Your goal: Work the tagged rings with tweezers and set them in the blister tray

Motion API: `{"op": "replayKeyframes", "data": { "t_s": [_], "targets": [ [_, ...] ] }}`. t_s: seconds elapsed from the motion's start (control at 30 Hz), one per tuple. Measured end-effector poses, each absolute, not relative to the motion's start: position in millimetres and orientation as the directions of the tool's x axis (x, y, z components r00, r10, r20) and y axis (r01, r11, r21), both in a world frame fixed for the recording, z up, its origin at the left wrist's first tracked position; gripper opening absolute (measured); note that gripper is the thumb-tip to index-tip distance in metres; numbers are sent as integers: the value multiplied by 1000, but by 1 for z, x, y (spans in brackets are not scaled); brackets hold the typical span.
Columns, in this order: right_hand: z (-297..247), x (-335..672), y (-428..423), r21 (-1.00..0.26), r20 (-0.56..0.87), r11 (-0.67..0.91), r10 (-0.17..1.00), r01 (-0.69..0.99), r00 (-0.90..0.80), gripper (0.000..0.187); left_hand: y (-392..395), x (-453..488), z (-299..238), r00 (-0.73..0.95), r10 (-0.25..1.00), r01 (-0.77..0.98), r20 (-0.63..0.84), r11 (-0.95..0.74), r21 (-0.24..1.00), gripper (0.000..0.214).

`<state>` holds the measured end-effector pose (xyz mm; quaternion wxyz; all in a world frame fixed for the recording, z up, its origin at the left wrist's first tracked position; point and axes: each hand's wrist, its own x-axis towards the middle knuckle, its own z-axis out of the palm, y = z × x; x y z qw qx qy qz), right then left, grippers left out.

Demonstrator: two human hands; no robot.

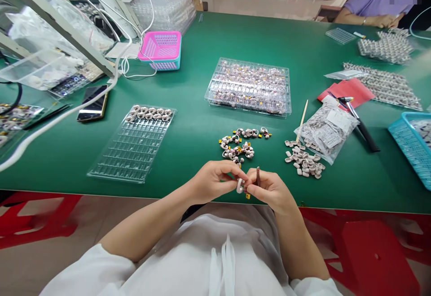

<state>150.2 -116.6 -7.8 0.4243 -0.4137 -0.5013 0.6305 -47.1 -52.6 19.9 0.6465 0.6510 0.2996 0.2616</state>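
Note:
My left hand (215, 180) and my right hand (269, 189) meet at the near edge of the green table (188, 134). The left fingers pinch a small white ring-shaped part (240, 185). The right fingers are closed on a thin brown stick (257, 176) and touch the same part, where a small yellow bit shows. Just beyond the hands lies a cluster of assembled small parts with yellow tabs (239, 144). To the right lies a pile of plain white ring parts (305, 161).
A clear compartment tray (134, 145) with one filled row lies at left, a full stacked tray (249, 86) at centre. A bag of parts (326, 130), a wooden stick (302, 121), a red sheet, a pink basket (162, 49), a blue basket (412, 145) and a phone (93, 104) lie around. Another person sits at far right.

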Motion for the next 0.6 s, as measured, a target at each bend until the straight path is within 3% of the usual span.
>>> {"op": "replayKeyframes", "data": {
  "t_s": [0.1, 0.2, 0.43, 0.6],
  "targets": [
    [-7, 150, -119, -998, -62, -65, 981, -10, -184, 17, -55, -44, 14, 634, 737, -7, -233, 307, 952, 22],
    [-5, 145, -122, -995, -24, -16, 997, 103, -68, 11, -59, -39, 11, 591, 743, -79, -315, 442, 894, 29],
    [-8, 127, -128, -964, 150, 107, 975, 244, 166, 8, -67, -29, 10, 477, 824, -206, -307, 444, 872, 25],
    [-8, 124, -132, -941, 219, 167, 963, 293, 155, 4, -68, -31, 9, 515, 796, -156, -319, 453, 878, 21]
  ]
}}
